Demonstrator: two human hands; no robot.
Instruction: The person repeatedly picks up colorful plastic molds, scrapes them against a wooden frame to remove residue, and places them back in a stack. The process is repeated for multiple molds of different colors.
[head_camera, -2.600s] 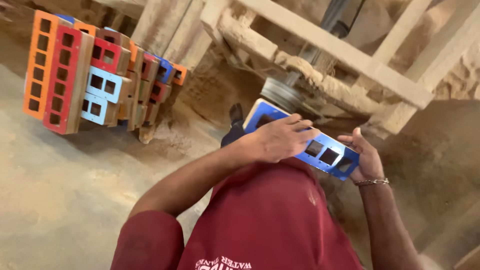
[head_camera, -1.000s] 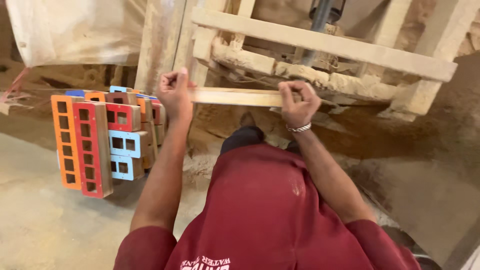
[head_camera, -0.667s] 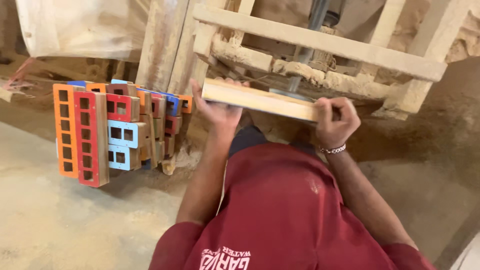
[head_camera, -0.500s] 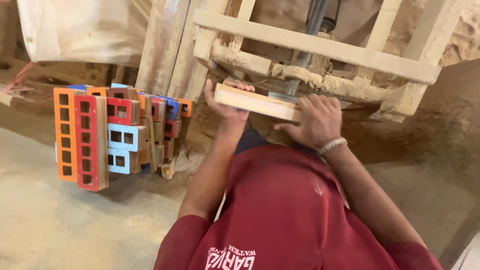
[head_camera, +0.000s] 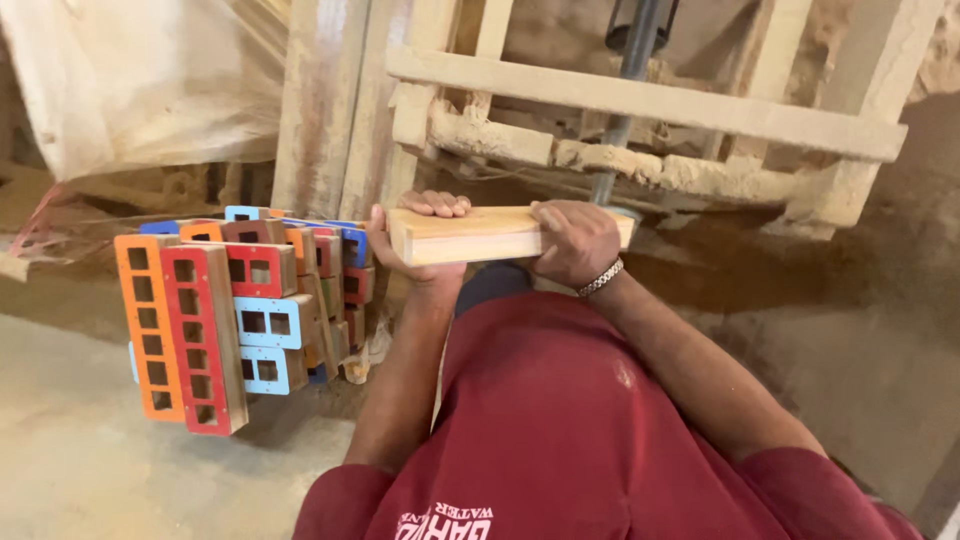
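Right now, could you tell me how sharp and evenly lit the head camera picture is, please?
Head view: the wooden board and both hands, left hand and right hand, are sharp; light is soft and warm, with no glare; deep shadow lies under the wooden frame; the stacked coloured moulds look tilted by the wide lens.

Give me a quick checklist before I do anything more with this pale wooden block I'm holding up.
1. Left hand grips the pale wooden block at its left end: ok.
2. Right hand wraps its right part: ok.
3. Block roughly level: ok.
4. Block clear of the dusty wooden frame behind: cannot tell.
5. Stack of coloured slotted moulds stands apart from both hands: ok.
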